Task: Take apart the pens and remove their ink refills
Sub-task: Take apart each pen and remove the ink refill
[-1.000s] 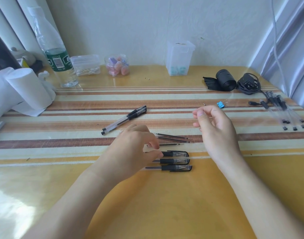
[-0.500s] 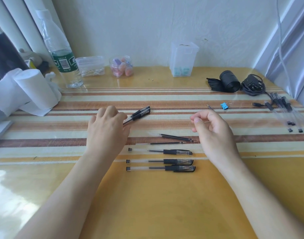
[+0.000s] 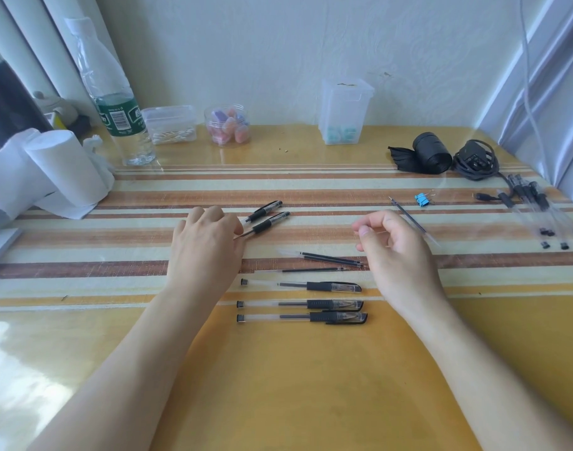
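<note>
From the head camera, a glossy yellow tabletop (image 3: 311, 385) with a band of brown and cream stripes runs to a pale wall. The left hand (image 3: 203, 245) lies palm down toward the middle of the striped band, its fingers curled over the rear ends of two capped black-grip pens with clear barrels (image 3: 267, 218) that lie slanted side by side; whether it grips them or merely rests on them cannot be told. The right hand (image 3: 395, 252) hovers loosely curled, thumb and forefinger drawn close together, with nothing clearly held. Just behind it a single thin dark ink refill (image 3: 408, 216) lies aslant on the stripes, next to a small blue binder clip (image 3: 421, 200).

Between the hands, three slim black ink refills (image 3: 327, 260) lie near the front of the striped band. Just in front of them, three more capped black-grip pens with clear barrels (image 3: 301, 302) lie in a neat row, parallel to the front edge, caps pointing right.

By the right edge lies a cluster of clear empty pen barrels with black ends (image 3: 545, 216). Along the far edge stand a clear plastic water bottle with a green label (image 3: 116, 102), a clear box of cotton swabs (image 3: 169, 123) and a tall clear plastic container (image 3: 345, 110).
</note>
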